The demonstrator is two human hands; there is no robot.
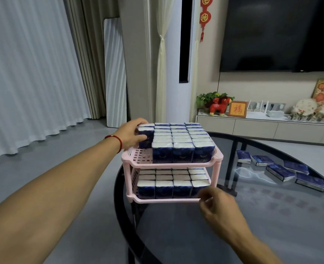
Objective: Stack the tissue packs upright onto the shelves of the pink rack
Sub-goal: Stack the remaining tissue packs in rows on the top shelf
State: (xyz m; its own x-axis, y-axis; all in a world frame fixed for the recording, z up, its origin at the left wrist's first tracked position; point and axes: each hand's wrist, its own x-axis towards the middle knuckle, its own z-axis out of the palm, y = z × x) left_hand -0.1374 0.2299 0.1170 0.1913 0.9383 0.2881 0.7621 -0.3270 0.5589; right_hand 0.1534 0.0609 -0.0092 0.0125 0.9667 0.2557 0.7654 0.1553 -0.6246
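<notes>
- The right hand (217, 207), nearest at 5 o'clock, is at the front right corner of the rack's lower shelf (167, 200); its fingers are curled at the pink rim, but whether they pinch the rim I cannot tell.
- The pink rack (171, 164) stands on the near left part of a dark glass table (271, 216), at the centre of the view.
- The lower shelf holds rows of blue packs (173, 188) standing upright, white tops up, filling its front edge side to side.
- The upper shelf (138, 159) carries more upright packs in tight rows; its front left corner shows bare pink grid.
- The left hand (132, 133), at 10 o'clock from the rack's middle, grips one pack (145, 137) at the upper shelf's left side, thumb on the near face and fingers over the top and far side. A red bracelet (117, 141) circles that wrist.
- At 3 o'clock, well apart from the rack, several loose packs (280, 172) lie flat on the table.
- Farthest off, at 1 o'clock, a low cabinet (252, 126) bears ornaments under a dark TV (279, 33).
</notes>
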